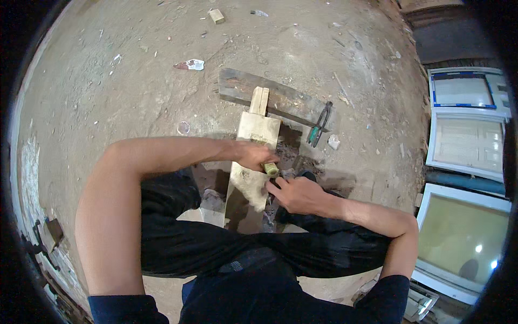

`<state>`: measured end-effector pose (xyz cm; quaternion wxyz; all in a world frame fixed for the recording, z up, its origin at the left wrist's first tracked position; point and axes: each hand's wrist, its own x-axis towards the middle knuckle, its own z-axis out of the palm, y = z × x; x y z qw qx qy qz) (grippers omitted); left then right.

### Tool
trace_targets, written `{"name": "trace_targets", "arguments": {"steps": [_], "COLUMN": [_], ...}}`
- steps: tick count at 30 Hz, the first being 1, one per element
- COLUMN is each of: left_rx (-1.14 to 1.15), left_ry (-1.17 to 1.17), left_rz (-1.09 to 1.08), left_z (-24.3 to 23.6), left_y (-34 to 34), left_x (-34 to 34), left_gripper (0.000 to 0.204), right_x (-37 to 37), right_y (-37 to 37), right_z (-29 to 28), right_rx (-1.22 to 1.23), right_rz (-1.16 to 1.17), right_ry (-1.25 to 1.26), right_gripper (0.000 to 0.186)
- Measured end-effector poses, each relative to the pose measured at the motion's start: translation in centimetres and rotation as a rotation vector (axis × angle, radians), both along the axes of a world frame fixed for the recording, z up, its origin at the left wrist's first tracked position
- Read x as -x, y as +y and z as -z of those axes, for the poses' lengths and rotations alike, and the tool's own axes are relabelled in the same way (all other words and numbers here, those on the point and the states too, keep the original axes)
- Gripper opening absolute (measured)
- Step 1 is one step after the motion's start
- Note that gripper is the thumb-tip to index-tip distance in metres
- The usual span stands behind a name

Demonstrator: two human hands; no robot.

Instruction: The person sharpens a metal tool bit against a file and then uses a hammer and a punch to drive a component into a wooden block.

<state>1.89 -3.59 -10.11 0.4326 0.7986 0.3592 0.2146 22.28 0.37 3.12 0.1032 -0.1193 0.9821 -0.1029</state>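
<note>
A pale wooden plank (258, 127) with a narrower tongue at its far end lies lengthwise before me, between my bent legs. My left hand (253, 154) is closed over the plank, wrapped round a short yellowish piece of wood (271, 169) whose blunt end pokes out toward me. Just right of it, at the plank's edge, my right hand (300, 195) has its fingers curled and pressed together. Something dark shows under those fingertips, too small and shaded to name.
Across the plank's far end lies a weathered grey board (286, 96). Pliers with dark and green parts (319, 125) rest by its right end. A white lump (334, 142), a scrap of wrapper (190, 65) and a small wood block (216, 16) lie on the dirt floor. White-framed panes (464, 237) stand at right.
</note>
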Motion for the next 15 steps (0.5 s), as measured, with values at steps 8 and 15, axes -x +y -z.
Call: {"name": "trace_targets", "arguments": {"steps": [8,15], "left_rx": [0.066,0.063], "left_ry": [-0.042,0.051], "left_rz": [-0.048,-0.039], "left_z": [-0.3,-2.1], "left_y": [0.1,0.6], "left_x": [0.3,0.7], "left_gripper": [0.029,0.043], "right_x": [0.5,0.1], "right_y": [1.6,0.5], "right_z": [-0.4,-0.1], "right_rx": [0.068,0.218], "right_rz": [0.091,0.362], "right_ry": [0.105,-0.139], "right_gripper": [0.047,0.054]}}
